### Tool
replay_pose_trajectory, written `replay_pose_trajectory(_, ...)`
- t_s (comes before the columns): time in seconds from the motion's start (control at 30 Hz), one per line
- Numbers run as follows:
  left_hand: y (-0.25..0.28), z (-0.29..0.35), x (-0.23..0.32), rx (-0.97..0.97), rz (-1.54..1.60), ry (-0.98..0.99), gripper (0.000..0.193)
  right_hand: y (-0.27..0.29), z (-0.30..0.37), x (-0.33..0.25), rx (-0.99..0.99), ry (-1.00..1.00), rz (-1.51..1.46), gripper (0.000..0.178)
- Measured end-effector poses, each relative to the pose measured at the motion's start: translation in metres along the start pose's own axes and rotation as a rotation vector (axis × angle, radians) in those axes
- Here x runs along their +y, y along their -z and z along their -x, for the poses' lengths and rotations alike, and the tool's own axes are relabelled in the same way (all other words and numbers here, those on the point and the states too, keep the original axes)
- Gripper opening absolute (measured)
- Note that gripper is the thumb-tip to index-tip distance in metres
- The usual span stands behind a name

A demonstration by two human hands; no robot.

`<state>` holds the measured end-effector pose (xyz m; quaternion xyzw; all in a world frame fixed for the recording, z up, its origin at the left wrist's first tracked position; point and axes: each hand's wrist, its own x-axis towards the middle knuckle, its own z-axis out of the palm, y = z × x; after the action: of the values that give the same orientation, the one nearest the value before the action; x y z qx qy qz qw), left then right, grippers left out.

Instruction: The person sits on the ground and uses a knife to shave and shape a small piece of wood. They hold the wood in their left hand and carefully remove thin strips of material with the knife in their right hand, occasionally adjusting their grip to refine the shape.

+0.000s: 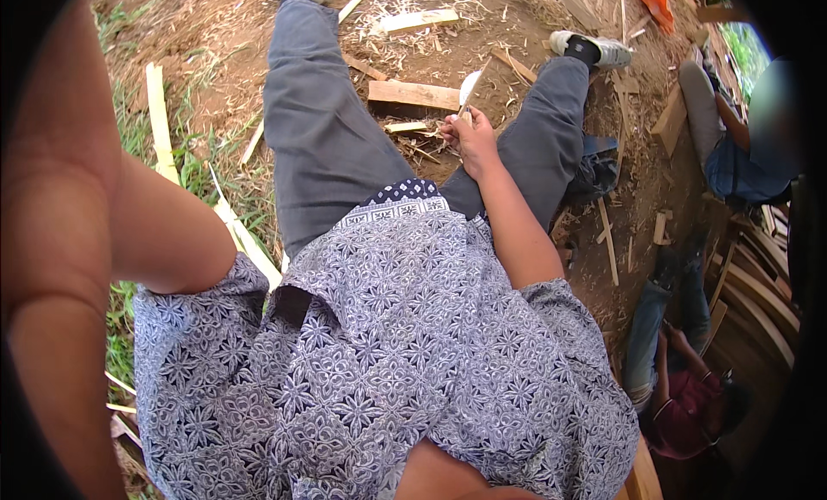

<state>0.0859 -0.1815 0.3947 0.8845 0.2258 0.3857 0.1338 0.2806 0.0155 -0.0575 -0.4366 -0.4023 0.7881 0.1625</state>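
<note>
Head view shows the right hand (472,142) closed around a bladed tool (469,87) between the spread legs (323,130), near a wood block (413,95), while the left hand (59,242) looms at the lens, its grip impossible to tell.

Taken from the middle of the view, grass (129,138) runs from eight to ten o'clock, a pale strip (158,125) lying on its edge at ten. Soil (215,95) strewn with shavings spreads between ten and one, with a flat offcut (418,20) at twelve. An orange cloth (656,5) shows between one and two, a block (670,121) at two. Near three are a person in blue (745,168) and curved boards (758,285); a person in maroon (689,418) is at four.
</note>
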Motion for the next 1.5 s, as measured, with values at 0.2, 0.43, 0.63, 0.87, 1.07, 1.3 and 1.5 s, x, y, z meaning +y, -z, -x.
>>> replay_pose_trajectory(0.2,-0.004,0.016,0.032,-0.181,-0.077,0.152,0.056,0.015,-0.004,0.000,-0.026,-0.001,0.028,0.042)
replay_pose_trajectory(0.43,0.003,0.043,0.051,-0.183,-0.138,0.344,0.050,0.000,-0.002,0.000,-0.033,-0.019,0.081,0.046)
replay_pose_trajectory(0.63,0.002,0.094,0.022,0.200,-0.242,0.862,0.046,-0.015,0.000,0.001,-0.100,-0.047,0.196,0.052)
replay_pose_trajectory(0.87,-0.158,0.147,-0.197,0.534,-0.249,1.083,0.050,-0.015,0.004,0.000,-0.190,-0.027,0.327,0.054)
replay_pose_trajectory(1.07,-0.206,0.172,-0.236,0.442,0.033,1.178,0.025,-0.014,0.008,-0.002,-0.228,-0.038,0.345,0.056)
replay_pose_trajectory(1.3,-0.194,0.196,-0.229,0.607,-0.382,1.104,0.011,0.008,-0.016,0.008,0.102,-0.058,0.389,0.059)
replay_pose_trajectory(1.5,-0.214,0.210,-0.234,0.596,-0.439,1.122,0.010,-0.011,-0.008,-0.007,0.109,-0.152,0.439,0.049)
